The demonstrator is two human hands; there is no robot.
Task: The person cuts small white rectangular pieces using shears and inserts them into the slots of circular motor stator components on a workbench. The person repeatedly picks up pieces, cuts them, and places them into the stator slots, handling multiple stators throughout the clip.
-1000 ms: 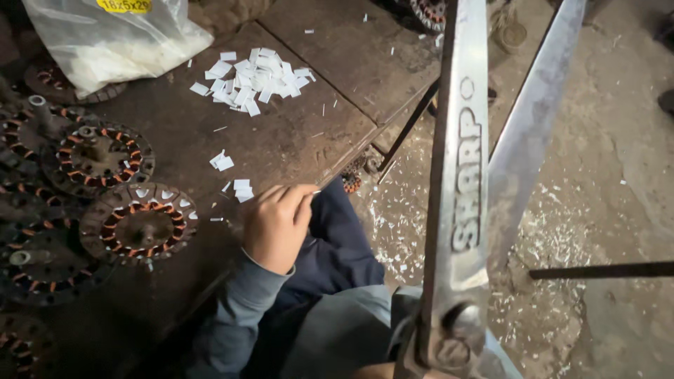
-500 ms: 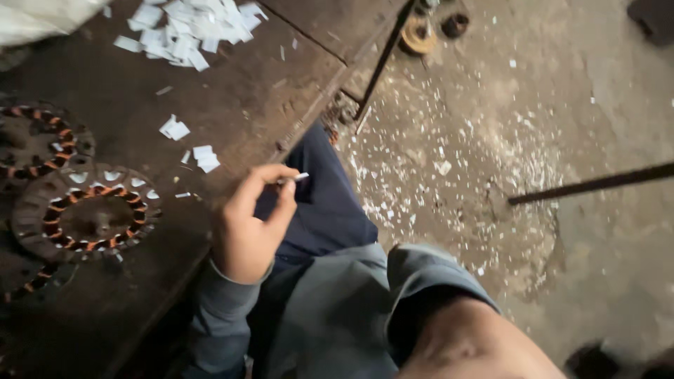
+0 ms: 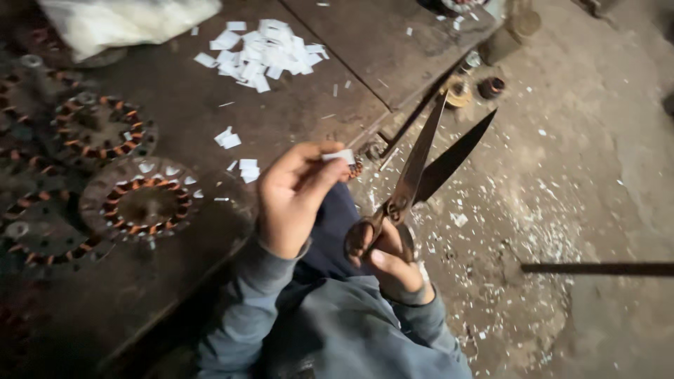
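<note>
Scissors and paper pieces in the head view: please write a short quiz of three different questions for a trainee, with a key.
1. True or false: the blades of the scissors are open.
2. Which hand pinches the small white paper piece? A) left hand B) right hand C) neither
3. Fill in: the pile of white paper pieces lies on the dark ____, beyond the round copper-wound stator.

Key:
1. True; the blades spread in a V.
2. A; its fingers pinch the piece, while the right hand holds the scissor handles.
3. Workbench.
</note>
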